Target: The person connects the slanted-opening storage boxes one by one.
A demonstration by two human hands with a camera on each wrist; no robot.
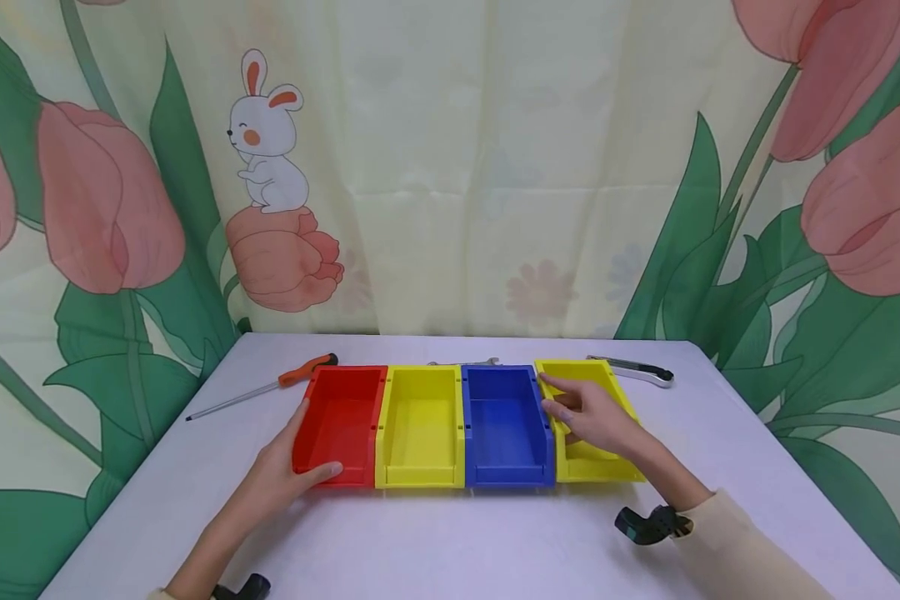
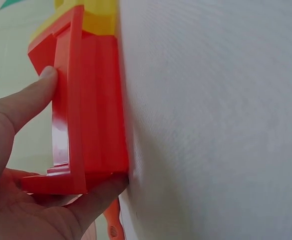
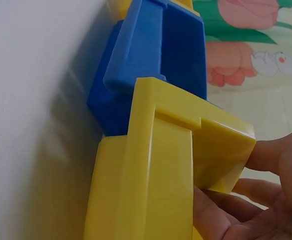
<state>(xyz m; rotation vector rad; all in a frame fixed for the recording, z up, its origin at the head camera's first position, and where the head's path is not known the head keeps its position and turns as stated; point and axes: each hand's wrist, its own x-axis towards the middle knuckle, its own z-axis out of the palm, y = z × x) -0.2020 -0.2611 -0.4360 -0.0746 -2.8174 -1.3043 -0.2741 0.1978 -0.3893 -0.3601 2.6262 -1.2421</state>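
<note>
Plastic bins stand side by side in a row on the table: a red bin, a yellow bin, a blue bin and a second yellow bin at the right end. My left hand holds the red bin by its outer side and front, with the thumb on the front lip. At the right end, my right hand pinches the left wall of the yellow bin, some fingers reaching inside. That bin sits slightly askew against the blue one in the right wrist view.
Left of the row lies a screwdriver with an orange and black handle. Behind the bins a metal wrench is partly hidden. A black and silver tool lies at the back right. A printed curtain hangs behind the white table.
</note>
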